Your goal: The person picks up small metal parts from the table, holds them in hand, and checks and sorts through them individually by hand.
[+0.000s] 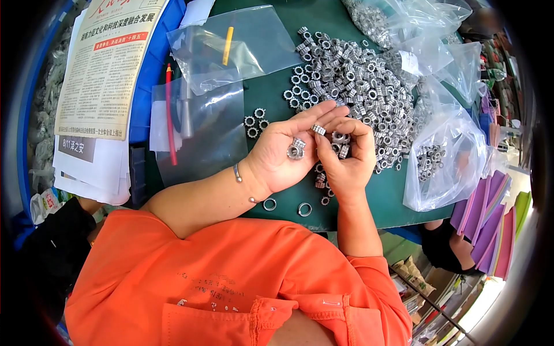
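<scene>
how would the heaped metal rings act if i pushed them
The rings would probably slide apart and scatter, since they lie heaped loose. Round but notched, they might roll only roughly. Shiny like metal, they are likely stiff.

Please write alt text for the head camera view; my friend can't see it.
A person's left hand, palm up, cradles small metal rings; the right hand holds more beside it. Beyond, a heap of rings and plastic bags lie on a green table.
</scene>
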{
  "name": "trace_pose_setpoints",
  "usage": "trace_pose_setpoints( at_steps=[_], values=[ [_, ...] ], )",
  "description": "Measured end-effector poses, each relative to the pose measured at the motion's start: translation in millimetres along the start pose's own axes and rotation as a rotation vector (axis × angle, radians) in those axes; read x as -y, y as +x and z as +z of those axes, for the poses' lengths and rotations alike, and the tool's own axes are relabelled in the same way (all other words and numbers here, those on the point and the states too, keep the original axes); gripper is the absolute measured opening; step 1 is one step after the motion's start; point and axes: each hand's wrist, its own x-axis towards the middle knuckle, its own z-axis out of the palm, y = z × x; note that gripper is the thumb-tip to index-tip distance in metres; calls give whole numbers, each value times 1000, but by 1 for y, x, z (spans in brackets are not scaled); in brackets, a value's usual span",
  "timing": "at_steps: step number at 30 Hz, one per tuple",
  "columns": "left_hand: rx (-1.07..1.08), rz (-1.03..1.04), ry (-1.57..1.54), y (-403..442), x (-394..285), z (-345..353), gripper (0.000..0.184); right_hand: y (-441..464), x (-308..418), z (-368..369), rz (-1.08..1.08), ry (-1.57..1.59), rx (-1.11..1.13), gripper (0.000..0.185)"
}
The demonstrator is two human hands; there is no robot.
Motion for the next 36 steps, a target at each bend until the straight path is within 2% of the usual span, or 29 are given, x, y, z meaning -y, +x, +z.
trace_pose_setpoints(
  at_steps=[3, 5, 7, 8, 9, 11, 14, 28, 30, 36],
  values=[
    [23, 10, 34, 0, 0, -2, 40, 1, 1, -1, 28, -1, -24, 26],
    [23, 19, 19, 1, 1, -5, 41, 7, 2, -7, -119, -171, 56, 17],
    [11, -6, -8, 1, -1, -4, 42, 1, 8, -10, 397, 311, -35, 15],
    [-1, -32, -36, 0, -3, -4, 43, -1, 7, -16, 527, 560, -5, 13],
    [-1, -33, -36, 0, -3, -3, 43, 0, 6, -17, 527, 560, -6, 13],
    [28, -35, -45, 0, -2, -2, 44, 3, 7, -20, 685, 891, -11, 12],
    [3, -45, -39, 1, -2, -3, 44, 3, 8, -20, 752, 1014, -55, 16],
    [-15, -36, -44, 1, -2, -4, 43, 1, 6, -20, 786, 971, -49, 13],
    [-13, -29, -39, 2, -2, -5, 44, 0, 8, -16, 740, 835, -91, 13],
    [7, -35, -69, 1, -3, -5, 44, -3, 10, -11, 642, 760, -94, 16]
  ],
)
